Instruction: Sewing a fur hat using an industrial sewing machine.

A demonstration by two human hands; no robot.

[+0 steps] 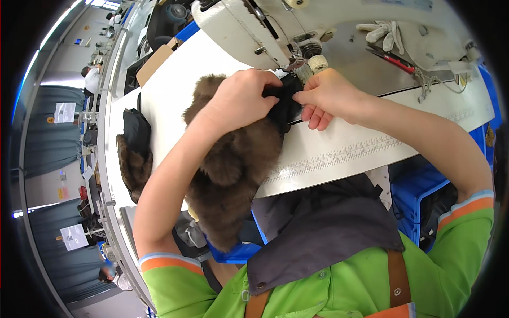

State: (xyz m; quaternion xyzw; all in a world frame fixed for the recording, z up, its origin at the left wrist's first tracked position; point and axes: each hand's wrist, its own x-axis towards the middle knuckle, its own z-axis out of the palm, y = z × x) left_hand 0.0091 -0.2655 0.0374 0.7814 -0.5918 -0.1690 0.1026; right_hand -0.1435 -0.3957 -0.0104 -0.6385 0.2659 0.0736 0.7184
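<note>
Black fabric lies under the head of a white sewing machine, joined to or lying against a brown fur piece. My left hand pinches the black fabric at its left side, with the wrist over the fur. My right hand holds the fabric's right edge between thumb and forefinger, its other fingers curled below. Both hands are close to the needle area, which is partly hidden by the fingers and fabric. The fur hangs over the front edge of the table.
Another brown fur and black fabric piece lies at the table's left edge. White gloves, red-handled tweezers or snips and a chain lie right of the machine. A ruler strip runs along the white tabletop. Blue crates stand below.
</note>
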